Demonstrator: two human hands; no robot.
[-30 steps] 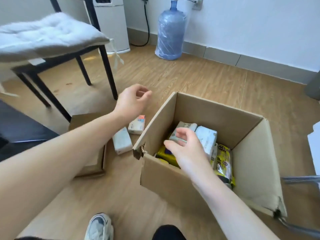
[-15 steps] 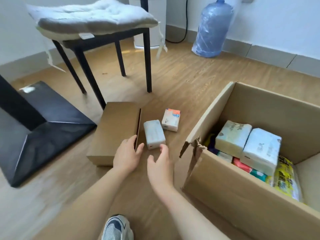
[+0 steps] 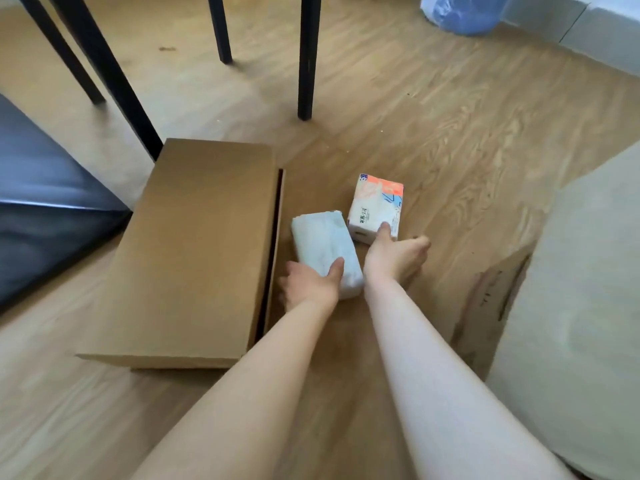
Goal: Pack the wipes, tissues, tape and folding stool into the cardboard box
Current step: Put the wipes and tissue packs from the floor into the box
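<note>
Two bare forearms, no sleeves in view. Left hand [image 3: 308,284] and right hand [image 3: 394,254]: no rings, watch, bands or gloves up-arm of the fingers.

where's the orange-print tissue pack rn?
Head view, centre: orange-print pack lies on the floor, right of the pale pack, with the right hand touching its near end.
</note>
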